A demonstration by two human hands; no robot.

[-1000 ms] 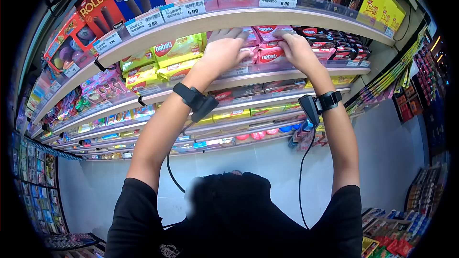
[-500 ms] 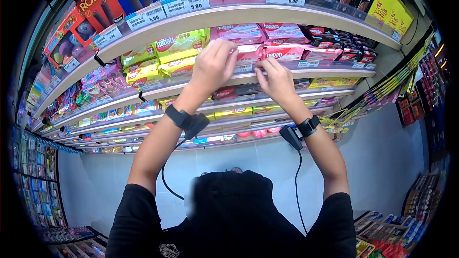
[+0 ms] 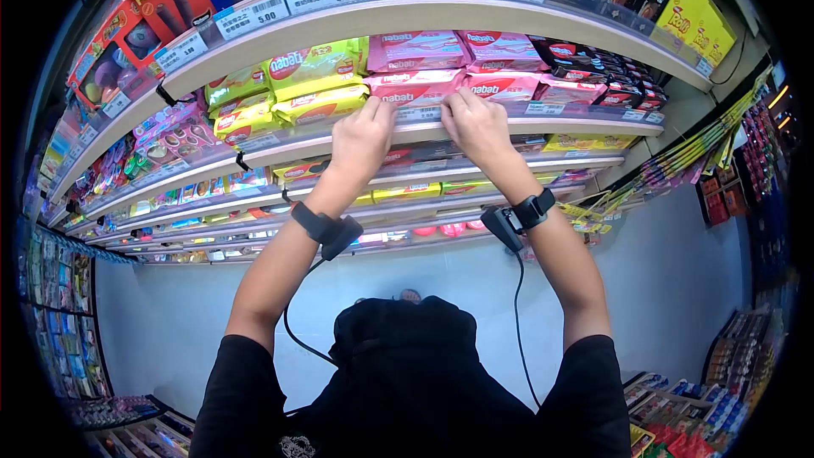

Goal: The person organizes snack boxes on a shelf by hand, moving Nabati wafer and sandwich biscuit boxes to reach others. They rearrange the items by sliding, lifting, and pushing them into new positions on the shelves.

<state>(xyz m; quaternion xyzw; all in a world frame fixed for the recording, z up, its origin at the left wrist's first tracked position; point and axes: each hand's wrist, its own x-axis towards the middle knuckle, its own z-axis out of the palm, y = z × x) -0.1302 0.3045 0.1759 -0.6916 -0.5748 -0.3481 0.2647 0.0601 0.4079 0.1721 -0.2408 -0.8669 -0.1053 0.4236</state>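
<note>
My left hand (image 3: 363, 137) is closed at the front edge of the middle shelf (image 3: 292, 146), below the yellow-green Nabati wafer packs (image 3: 314, 68). To its right, my right hand (image 3: 476, 125) is also closed, with curled fingers against the same edge. Between them a white price tag (image 3: 418, 114) sits in the clear label strip. Right behind the tag lies a pink Nabati wafer pack (image 3: 415, 87), with another pink pack (image 3: 418, 51) stacked above it. The fingertips of both hands are hidden, so what they grip does not show.
Dark Nabati packs (image 3: 585, 68) stand farther right on this shelf. Overhead, an upper shelf (image 3: 407, 13) carries boxed snacks and juts forward. Black cables (image 3: 519, 314) hang from devices at both wrists. Hanging goods (image 3: 704, 157) are at the right end.
My left hand has come down from in front of the pink packs to the shelf edge. The right hand has moved slightly left and its fingers are more curled.
</note>
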